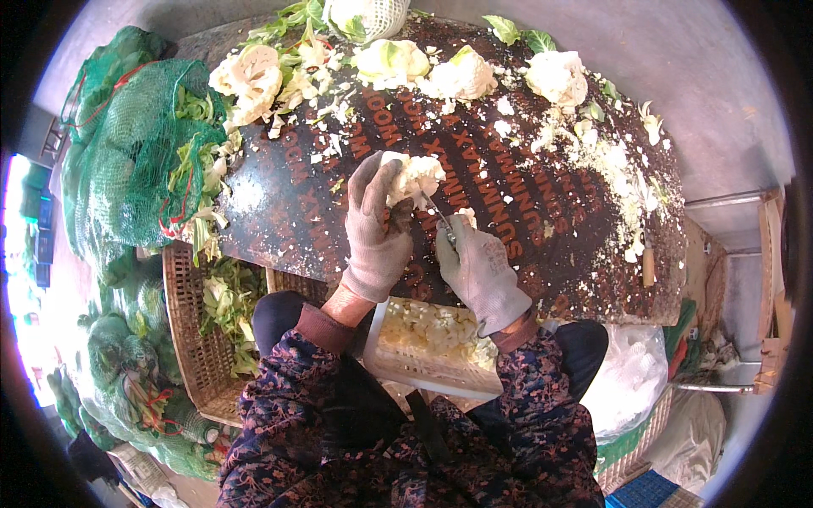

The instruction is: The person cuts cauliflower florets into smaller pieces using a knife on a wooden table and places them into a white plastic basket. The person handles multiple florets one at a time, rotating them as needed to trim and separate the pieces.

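My left hand (378, 228), in a pale knitted work glove with grey-coated fingers, grips a piece of cauliflower (416, 176) above the board. A knife is in my gloved right hand (476, 270). Its thin blade (435, 207) points up and left, with the tip at the underside of the cauliflower. Most of the knife's handle is hidden by my fingers. A small cauliflower bit (468, 217) shows just beyond my right hand. Below both hands, a white plastic crate (435, 384) holds many cut florets (429, 327).
Cauliflower heads (463, 75) line the far side of the dark printed board (286, 209), amid scattered crumbs. A wooden-handled tool (648, 267) lies at right. Green mesh sacks (120, 165) crowd the left, beside a woven-look basket (197, 343) of leaves. A clear plastic bag (629, 374) stands right.
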